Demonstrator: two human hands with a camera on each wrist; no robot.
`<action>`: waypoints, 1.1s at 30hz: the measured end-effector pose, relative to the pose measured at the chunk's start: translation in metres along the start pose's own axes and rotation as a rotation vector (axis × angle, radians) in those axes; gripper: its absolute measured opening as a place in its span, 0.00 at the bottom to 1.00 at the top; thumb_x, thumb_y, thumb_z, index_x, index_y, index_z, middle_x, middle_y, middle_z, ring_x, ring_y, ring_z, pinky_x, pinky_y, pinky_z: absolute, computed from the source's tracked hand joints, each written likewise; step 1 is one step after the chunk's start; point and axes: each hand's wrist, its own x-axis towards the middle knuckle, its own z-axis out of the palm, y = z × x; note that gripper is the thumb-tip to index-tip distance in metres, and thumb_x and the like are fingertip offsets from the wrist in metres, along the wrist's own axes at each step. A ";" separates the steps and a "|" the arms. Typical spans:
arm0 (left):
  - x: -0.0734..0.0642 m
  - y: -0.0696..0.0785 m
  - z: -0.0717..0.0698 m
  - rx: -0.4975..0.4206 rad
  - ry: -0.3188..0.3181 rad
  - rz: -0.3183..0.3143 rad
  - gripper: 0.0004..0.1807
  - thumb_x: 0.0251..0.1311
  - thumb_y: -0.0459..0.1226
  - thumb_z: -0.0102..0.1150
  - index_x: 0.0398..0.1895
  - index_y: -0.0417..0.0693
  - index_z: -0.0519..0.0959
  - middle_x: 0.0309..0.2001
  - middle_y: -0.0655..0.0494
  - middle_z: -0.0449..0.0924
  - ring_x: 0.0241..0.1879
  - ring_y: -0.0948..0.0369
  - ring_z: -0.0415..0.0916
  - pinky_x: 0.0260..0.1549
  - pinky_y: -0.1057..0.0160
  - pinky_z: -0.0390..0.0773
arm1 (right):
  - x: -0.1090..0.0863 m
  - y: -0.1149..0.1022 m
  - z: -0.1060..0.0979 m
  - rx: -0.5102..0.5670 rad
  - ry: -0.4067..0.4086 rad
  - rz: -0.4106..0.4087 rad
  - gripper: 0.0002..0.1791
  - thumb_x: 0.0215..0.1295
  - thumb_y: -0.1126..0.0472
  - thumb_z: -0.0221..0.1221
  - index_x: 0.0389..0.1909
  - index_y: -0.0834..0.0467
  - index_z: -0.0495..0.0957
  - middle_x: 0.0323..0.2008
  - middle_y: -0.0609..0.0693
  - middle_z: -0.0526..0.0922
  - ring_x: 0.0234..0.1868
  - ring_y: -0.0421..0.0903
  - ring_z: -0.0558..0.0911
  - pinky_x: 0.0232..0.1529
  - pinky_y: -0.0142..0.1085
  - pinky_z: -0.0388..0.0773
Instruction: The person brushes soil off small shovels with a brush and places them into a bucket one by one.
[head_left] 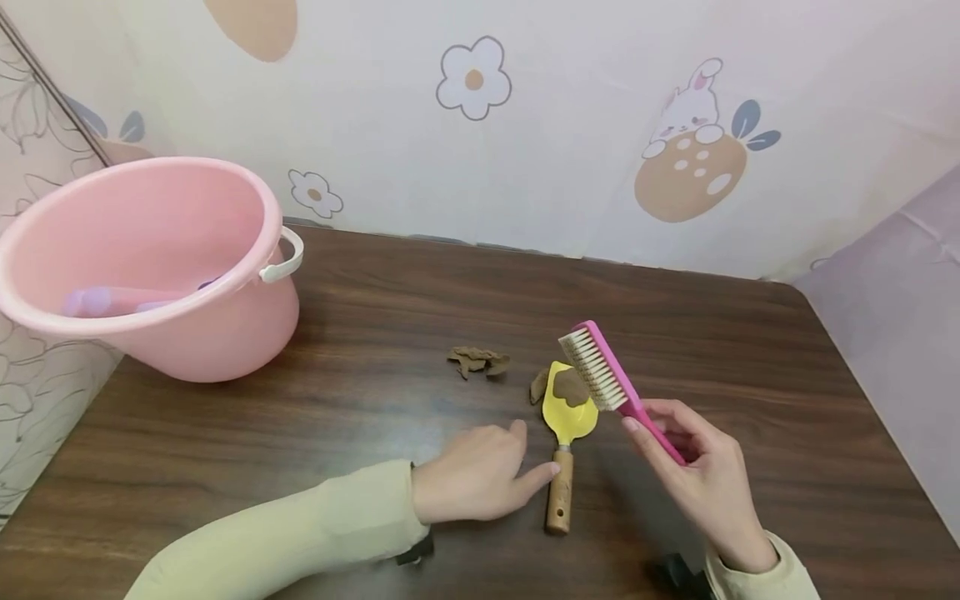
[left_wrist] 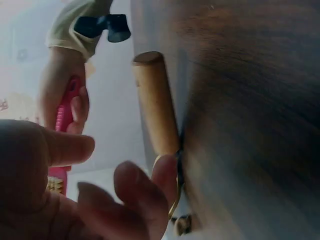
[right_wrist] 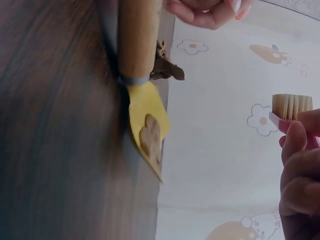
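Note:
A small hand shovel (head_left: pixel 561 487) with a yellow blade and a wooden handle lies on the dark wooden table. On its blade rests a brown dry-leaf-like piece (head_left: pixel 572 388), and another brown piece (head_left: pixel 537 387) lies at the blade's left edge. My left hand (head_left: pixel 476 475) is beside the handle, index finger and thumb spread; the left wrist view shows no grip on the handle (left_wrist: pixel 157 105). My right hand (head_left: pixel 708 471) grips the pink brush (head_left: pixel 615 371) by its handle, above the table to the shovel's right. Its pale bristles (right_wrist: pixel 292 106) show clearly in the right wrist view.
Crumpled brown leaf-like pieces (head_left: pixel 478 361) lie left of the blade. A pink bucket (head_left: pixel 225 350) with a white handle (head_left: pixel 285 258) stands at the table's left, with pink and purple items (head_left: pixel 112 301) inside. A patterned wall covering (head_left: pixel 390 150) rises behind the table.

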 end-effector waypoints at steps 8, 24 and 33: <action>0.024 0.013 0.019 0.069 0.020 -0.043 0.28 0.64 0.62 0.44 0.24 0.47 0.71 0.21 0.58 0.70 0.21 0.59 0.71 0.18 0.62 0.68 | -0.010 0.009 -0.007 -0.017 0.068 0.107 0.14 0.50 0.72 0.68 0.39 0.58 0.82 0.19 0.45 0.82 0.18 0.35 0.79 0.19 0.24 0.72; 0.043 0.019 0.032 0.032 0.006 0.018 0.31 0.63 0.52 0.54 0.04 0.54 0.58 0.07 0.64 0.51 0.11 0.67 0.58 0.09 0.68 0.60 | -0.032 0.025 -0.021 -0.008 0.186 0.369 0.09 0.58 0.67 0.65 0.41 0.60 0.80 0.16 0.40 0.79 0.10 0.36 0.69 0.11 0.29 0.65; 0.047 0.017 0.034 -0.030 -0.021 0.026 0.28 0.60 0.42 0.54 0.03 0.55 0.58 0.07 0.65 0.52 0.12 0.66 0.57 0.11 0.66 0.63 | -0.035 0.029 -0.023 -0.007 0.189 0.404 0.09 0.60 0.65 0.64 0.42 0.60 0.80 0.16 0.40 0.79 0.09 0.36 0.68 0.09 0.30 0.63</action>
